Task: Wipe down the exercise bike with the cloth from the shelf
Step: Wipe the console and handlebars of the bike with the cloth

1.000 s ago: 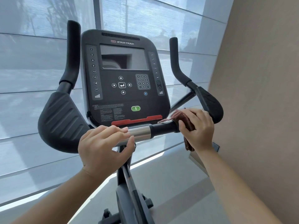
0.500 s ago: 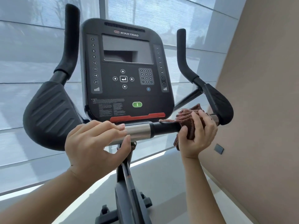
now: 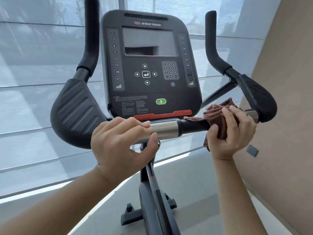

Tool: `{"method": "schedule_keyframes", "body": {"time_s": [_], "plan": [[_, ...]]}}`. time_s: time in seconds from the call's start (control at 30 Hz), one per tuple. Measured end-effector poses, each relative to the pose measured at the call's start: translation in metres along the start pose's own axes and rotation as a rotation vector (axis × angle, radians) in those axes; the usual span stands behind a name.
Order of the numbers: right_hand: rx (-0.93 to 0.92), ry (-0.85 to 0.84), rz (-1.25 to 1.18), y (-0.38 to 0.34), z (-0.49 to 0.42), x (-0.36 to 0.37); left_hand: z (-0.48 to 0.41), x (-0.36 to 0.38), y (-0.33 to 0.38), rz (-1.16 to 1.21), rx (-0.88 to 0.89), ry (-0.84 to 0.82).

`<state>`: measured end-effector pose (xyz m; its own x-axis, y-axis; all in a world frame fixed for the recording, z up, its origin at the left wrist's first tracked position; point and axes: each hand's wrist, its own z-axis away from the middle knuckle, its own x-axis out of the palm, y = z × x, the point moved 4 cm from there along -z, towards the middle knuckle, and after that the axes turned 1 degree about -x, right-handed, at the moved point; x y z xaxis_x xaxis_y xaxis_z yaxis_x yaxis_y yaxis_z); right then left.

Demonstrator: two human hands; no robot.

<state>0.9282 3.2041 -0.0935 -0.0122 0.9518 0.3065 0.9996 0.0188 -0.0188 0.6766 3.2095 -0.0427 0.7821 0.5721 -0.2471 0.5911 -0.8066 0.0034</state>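
The black exercise bike's console fills the middle of the head view, with its horizontal handlebar just below it. My left hand grips the bar at its silver sensor section. My right hand holds a folded brown cloth wrapped around the black bar to the right, close to the right elbow pad. Part of the cloth hangs below my palm.
The left elbow pad and two upright grips flank the console. A beige wall stands close on the right. Windows with blinds lie behind. The bike's stem and base stand on grey floor.
The view has shifted so the bike sits further right and larger. My right hand with the cloth has slid a little along the bar toward the right pad. My left hand keeps its grip.
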Motion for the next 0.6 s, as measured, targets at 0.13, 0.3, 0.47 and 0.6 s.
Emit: {"method": "schedule_keyframes", "body": {"time_s": [0.13,0.3,0.47,0.6], "plan": [[0.12,-0.111,0.059,0.055,-0.013,-0.007,0.001,0.0,-0.001,-0.023,0.018,0.004],[0.277,-0.169,0.042,0.016,-0.018,-0.007,0.001,0.001,-0.001,-0.05,0.009,0.037],[0.148,-0.311,0.017,-0.047,-0.02,0.0,0.0,0.001,-0.001,-0.024,0.001,0.019],[0.058,-0.454,0.027,-0.022,-0.032,-0.006,0.002,0.0,-0.001,-0.006,-0.004,0.018]]}}
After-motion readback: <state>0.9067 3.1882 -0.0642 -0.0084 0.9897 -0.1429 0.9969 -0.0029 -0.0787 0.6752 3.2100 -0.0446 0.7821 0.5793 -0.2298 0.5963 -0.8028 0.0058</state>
